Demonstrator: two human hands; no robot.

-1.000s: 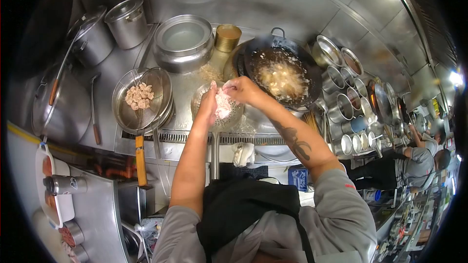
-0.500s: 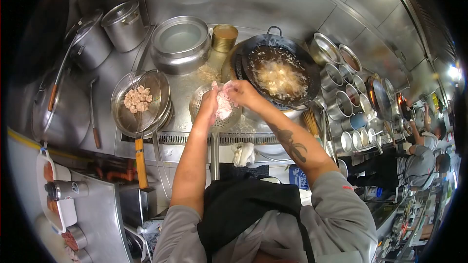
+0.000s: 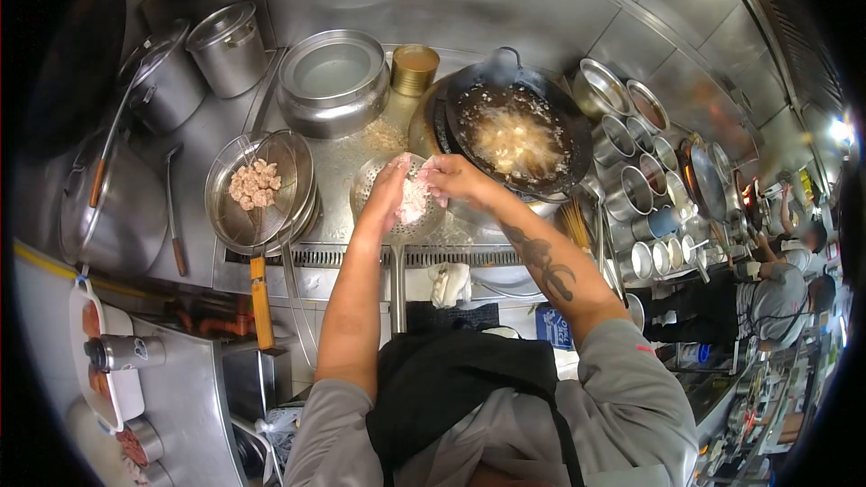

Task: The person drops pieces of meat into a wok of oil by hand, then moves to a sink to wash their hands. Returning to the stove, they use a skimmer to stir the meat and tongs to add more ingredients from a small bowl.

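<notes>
My left hand [image 3: 388, 192] and my right hand [image 3: 448, 179] are close together over a perforated metal ladle [image 3: 431, 227]. Pale, floury pieces [image 3: 413, 202] lie in the ladle between them. The fingers of my right hand are bent together at some of the pale stuff; what exactly they pinch is too small to tell. My left hand is held edge-on, its fingers dusted white, and its palm side is mostly hidden. To the right, more pieces bubble in oil in a black wok [image 3: 519, 135].
Stacked strainers [image 3: 302, 171] with pinkish chunks [image 3: 255, 185] sit on the left. Behind are a wide metal pot [image 3: 334, 108] and a gold tin [image 3: 415, 77]. A white cloth [image 3: 449, 286] lies at the front edge. Metal containers [image 3: 634, 189] stand right; co-workers [image 3: 767, 307] are far right.
My two hands have shifted only slightly over the ladle, the right one a little lower. A small blurred wisp now shows at the wok's back rim.
</notes>
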